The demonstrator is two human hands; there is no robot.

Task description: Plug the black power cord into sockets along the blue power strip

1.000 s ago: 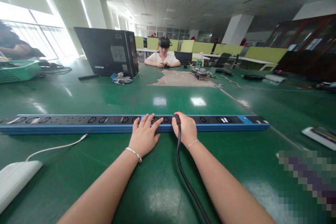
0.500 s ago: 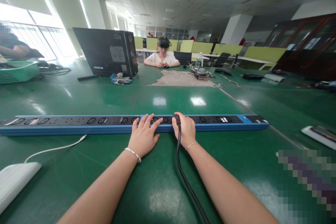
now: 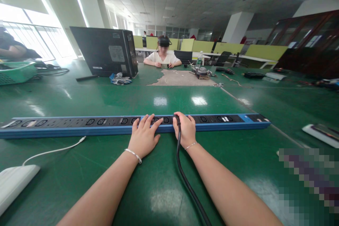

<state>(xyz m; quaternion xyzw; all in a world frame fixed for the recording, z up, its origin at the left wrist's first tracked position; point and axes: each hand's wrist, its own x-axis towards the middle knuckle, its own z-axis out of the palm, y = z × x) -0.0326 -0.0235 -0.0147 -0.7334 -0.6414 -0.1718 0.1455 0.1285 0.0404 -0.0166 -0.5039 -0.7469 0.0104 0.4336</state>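
A long blue and black power strip (image 3: 74, 132) lies across the green table (image 3: 119, 100), its sockets facing up. My left hand (image 3: 145, 135) rests flat on the middle of the strip, fingers spread over its sockets and front edge. Just to the right, my right hand (image 3: 186, 129) grips the plug of a black cable (image 3: 181, 169) at the strip. The plug is mostly covered by the fingers, so how far it sits in a socket cannot be seen. The cable runs down toward me between my forearms.
A black computer case (image 3: 106, 53) stands at the back left beside gloves (image 3: 120, 79). A green basket (image 3: 18, 74) and a white box (image 3: 17, 187) with a white cable are at left. A person (image 3: 163, 56) sits opposite, near a bottle (image 3: 199, 60).
The view has shifted slightly. Both hands keep their places on the strip and plug. The hands of the person opposite have moved apart a little.
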